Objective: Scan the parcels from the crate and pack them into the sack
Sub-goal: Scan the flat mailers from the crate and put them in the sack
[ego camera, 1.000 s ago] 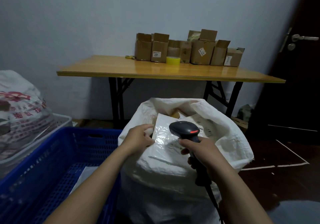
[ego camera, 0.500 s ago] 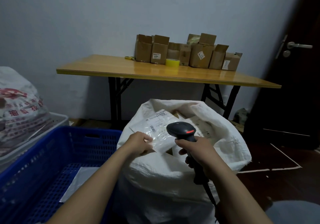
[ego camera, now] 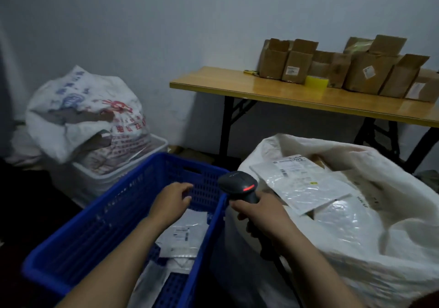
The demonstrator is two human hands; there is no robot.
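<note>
A blue plastic crate (ego camera: 99, 224) stands at lower left with white flat parcels (ego camera: 183, 234) on its floor. To its right is the big white sack (ego camera: 370, 248), its mouth wide, with a white labelled parcel (ego camera: 299, 184) lying on top of others inside. My left hand (ego camera: 172, 200) hovers inside the crate above the parcels, fingers loosely bent, holding nothing. My right hand (ego camera: 260, 217) grips the handle of a black barcode scanner (ego camera: 238, 185), red light lit, at the sack's near left edge.
A full printed sack (ego camera: 83, 115) sits in a white tub (ego camera: 114, 172) behind the crate. A wooden folding table (ego camera: 297, 98) at the back right carries several open cardboard boxes (ego camera: 344, 67) and a yellow tape roll (ego camera: 316, 83). The floor is dark.
My left hand let go of the white parcel, which now lies in the sack, and moved left into the crate. My view swung left. The scanner stays in my right hand.
</note>
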